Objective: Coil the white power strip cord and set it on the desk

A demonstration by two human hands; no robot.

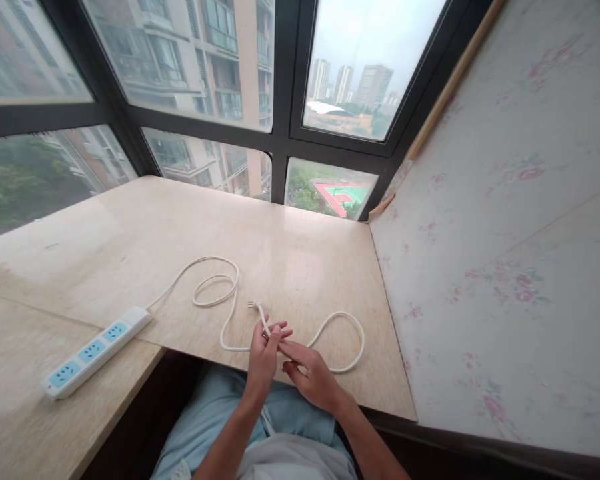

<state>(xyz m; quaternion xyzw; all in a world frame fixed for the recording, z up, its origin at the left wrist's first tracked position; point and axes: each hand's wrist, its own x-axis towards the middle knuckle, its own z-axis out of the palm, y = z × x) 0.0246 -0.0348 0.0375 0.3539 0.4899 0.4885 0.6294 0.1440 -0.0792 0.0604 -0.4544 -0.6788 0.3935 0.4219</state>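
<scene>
A white power strip (97, 350) with three light-blue socket panels lies on the sill at the left. From it a white power cord (237, 280) runs in loose curves to the right. My left hand (264, 355) is closed on the cord just below its plug (253, 305), whose prongs point left. My right hand (314, 375) meets it from the right, its fingertips on the cord beside my left fingers. Its index finger is stretched out and its thumb sits lower. Part of the cord passes behind both hands, and another loop lies right of them.
The pale marble-patterned sill (310, 267) reaches to dark-framed windows (280, 147). A flower-patterned wall (505, 267) bounds the right side. My legs (205, 413) are under the front edge, by a dark gap at the left.
</scene>
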